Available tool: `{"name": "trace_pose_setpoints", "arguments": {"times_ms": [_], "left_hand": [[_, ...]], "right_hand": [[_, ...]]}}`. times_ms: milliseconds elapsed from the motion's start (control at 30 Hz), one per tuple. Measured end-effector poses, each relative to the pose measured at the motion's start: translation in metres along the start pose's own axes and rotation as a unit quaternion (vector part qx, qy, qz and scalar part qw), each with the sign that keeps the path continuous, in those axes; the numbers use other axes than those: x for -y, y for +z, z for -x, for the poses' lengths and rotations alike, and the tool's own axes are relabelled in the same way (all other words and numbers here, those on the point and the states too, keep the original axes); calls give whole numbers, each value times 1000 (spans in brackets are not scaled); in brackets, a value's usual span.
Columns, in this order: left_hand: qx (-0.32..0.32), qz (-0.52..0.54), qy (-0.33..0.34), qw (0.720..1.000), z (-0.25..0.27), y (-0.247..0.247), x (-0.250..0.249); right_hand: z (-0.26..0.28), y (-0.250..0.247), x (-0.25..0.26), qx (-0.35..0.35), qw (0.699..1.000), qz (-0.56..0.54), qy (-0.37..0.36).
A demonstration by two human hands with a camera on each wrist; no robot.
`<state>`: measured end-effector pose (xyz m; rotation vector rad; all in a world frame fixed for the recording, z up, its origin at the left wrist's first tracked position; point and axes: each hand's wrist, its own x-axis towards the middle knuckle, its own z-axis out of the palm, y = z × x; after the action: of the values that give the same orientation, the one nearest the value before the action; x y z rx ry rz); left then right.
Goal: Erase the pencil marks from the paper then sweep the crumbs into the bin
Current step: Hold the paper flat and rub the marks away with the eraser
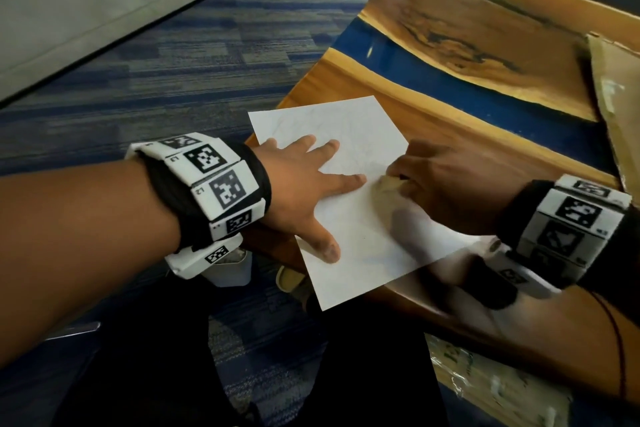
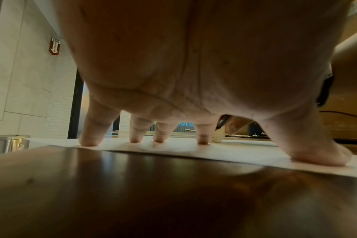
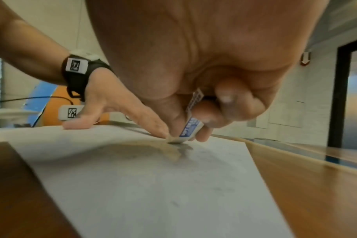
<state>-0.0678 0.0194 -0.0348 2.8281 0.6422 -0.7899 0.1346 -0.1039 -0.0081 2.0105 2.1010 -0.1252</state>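
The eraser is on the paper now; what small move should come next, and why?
Probably rub the eraser further up the paper, since faint pencil marks remain there. The right hand pinches it; the left hand presses the sheet flat.

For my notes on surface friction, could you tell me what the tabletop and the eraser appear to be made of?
Glossy brown-and-blue tabletop: seemingly varnished wood, showing grain, with a blue, possibly resin, band; it mirrors light. Small white eraser: probably rubber or vinyl, in a blue-printed sleeve, its tip greyed.

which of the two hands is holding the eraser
The right hand pinches the white eraser in its blue sleeve against the white paper sheet; the left hand lies flat, fingers spread.
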Motion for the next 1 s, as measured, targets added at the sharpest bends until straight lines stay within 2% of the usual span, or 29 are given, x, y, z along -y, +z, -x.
{"name": "trace_pose_setpoints", "arguments": {"times_ms": [33, 133, 167, 200, 300, 333, 467, 600, 667, 800, 900, 1000], "left_hand": [[-1, 1, 0, 1000, 0, 0, 1], [-4, 9, 6, 1000, -2, 1, 1], [-6, 9, 7, 1000, -3, 1, 1], [-6, 7, 7, 1000, -2, 1, 1], [-6, 3, 5, 1000, -1, 1, 0], [-8, 4, 8, 1000, -1, 2, 1], [-14, 27, 25, 999, -2, 3, 3], [-21, 40, 11, 999, 3, 8, 5], [-43, 54, -13, 998, 8, 14, 11], [-58, 72, -48, 995, 16, 20, 16], [-51, 72, -53, 995, 15, 17, 10], [-47, 85, -54, 994, 15, 16, 8]], "right_hand": [[2, 0, 5, 2, 1000, -4, -15], [16, 1, 49, 56, 986, -46, -153], [17, 3, 51, 70, 983, -49, -163], [13, 2, 44, 64, 986, -49, -145], [2, -5, 10, 16, 1000, -15, -18], [4, -6, 10, 11, 1000, -14, -9], [14, -3, 57, 53, 990, -25, -131], [4, -5, 18, 33, 999, -19, -27], [7, -2, 0, 40, 999, 9, -1], [12, 2, -9, 30, 999, -8, 33], [11, -2, 6, 13, 999, 13, 32], [17, -5, 43, 31, 999, -17, -31]]}}
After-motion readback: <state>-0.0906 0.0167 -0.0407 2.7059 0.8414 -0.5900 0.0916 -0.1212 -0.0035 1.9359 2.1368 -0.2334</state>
